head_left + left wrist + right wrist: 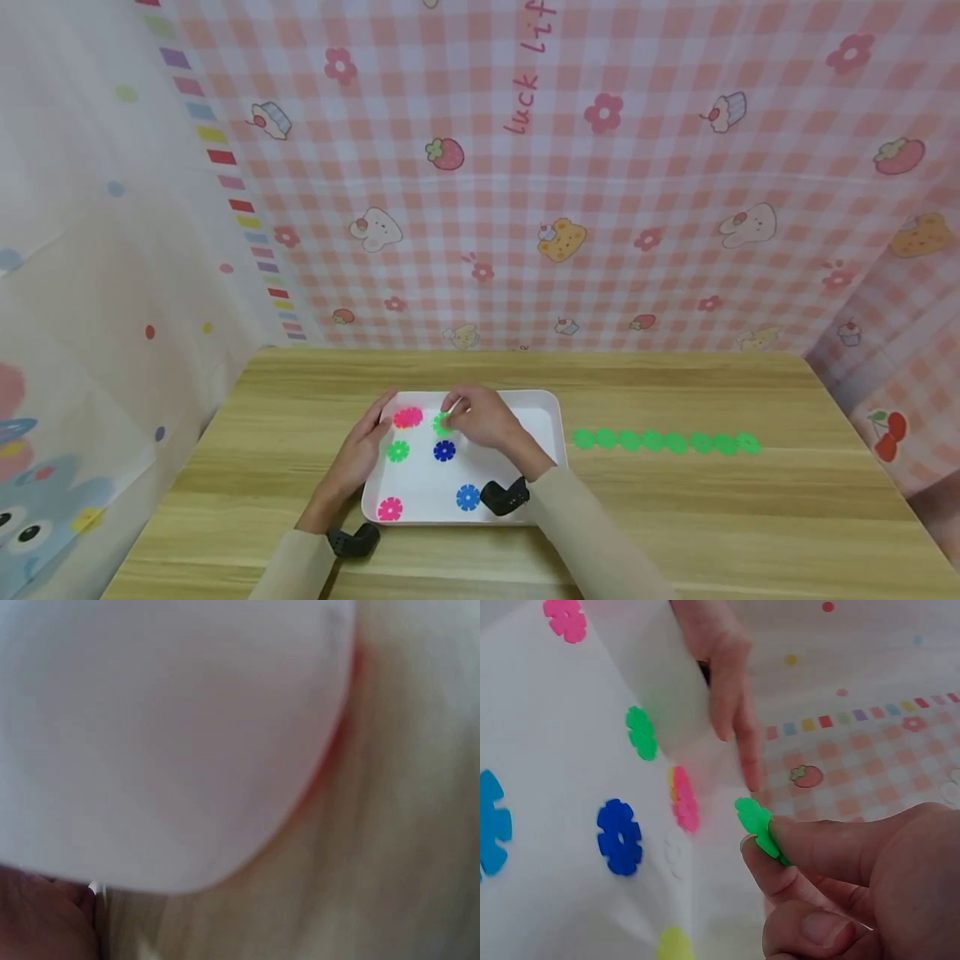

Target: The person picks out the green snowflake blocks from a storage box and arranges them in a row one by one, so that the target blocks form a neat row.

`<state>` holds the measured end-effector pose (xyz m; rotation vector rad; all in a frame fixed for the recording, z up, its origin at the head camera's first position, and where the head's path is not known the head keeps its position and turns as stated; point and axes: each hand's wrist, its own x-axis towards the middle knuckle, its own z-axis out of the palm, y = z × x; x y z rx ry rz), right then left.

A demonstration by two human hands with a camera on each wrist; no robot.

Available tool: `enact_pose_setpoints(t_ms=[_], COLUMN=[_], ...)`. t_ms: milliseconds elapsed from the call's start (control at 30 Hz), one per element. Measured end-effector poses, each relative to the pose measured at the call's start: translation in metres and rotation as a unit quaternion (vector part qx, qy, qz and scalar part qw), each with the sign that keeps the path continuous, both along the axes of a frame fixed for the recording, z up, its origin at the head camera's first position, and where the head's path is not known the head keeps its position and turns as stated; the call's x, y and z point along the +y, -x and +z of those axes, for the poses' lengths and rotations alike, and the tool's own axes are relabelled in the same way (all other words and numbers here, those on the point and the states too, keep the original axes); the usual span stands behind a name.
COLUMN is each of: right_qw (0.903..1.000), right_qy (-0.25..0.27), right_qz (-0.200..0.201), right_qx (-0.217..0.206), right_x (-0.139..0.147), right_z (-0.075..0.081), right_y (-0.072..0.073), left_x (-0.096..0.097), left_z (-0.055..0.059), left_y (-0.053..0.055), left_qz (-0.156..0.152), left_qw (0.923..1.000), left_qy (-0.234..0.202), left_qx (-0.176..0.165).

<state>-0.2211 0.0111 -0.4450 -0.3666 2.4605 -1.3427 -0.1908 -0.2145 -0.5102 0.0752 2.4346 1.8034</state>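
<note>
My right hand [483,417] is above the far part of a white tray [420,487]. Between thumb and finger it pinches a green snowflake disc [755,821], seen tilted in the right wrist view. My left hand [358,454] grips the tray's left rim, thumb on the inner side and fingers outside. Inside the tray lie a pink disc [408,417] with yellow at its edge, another green disc [398,452], a dark blue disc [444,451], a lighter blue disc [468,497] and a second pink disc [390,509]. The right wrist view adds a yellow disc [675,945] and a faint white one [673,853].
Right of the tray, several green discs [652,441] form a row on the wooden table [712,517]. A checked pink cloth [510,192] hangs behind the table. Black wrist devices [354,542] sit on both wrists.
</note>
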Motion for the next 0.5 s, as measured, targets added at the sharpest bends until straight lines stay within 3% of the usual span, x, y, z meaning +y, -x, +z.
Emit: enact_pose_setpoints(t_ms=[200,500], right_qw=[0.9995,0.9978], right_qy=[0.017,0.026], right_qz=[-0.003,-0.045], right_qx=[0.025,0.042], right_x=[0.022,0.061], right_z=[0.007,0.013], right_y=[-0.002,-0.008], left_x=[-0.001,0.000], left_z=[0.000,-0.001], left_y=[-0.001,0.000], left_qz=[0.004,-0.003], left_qw=[0.9998,1.0000], left_qy=[0.019,0.003], left_qx=[0.001,0.009])
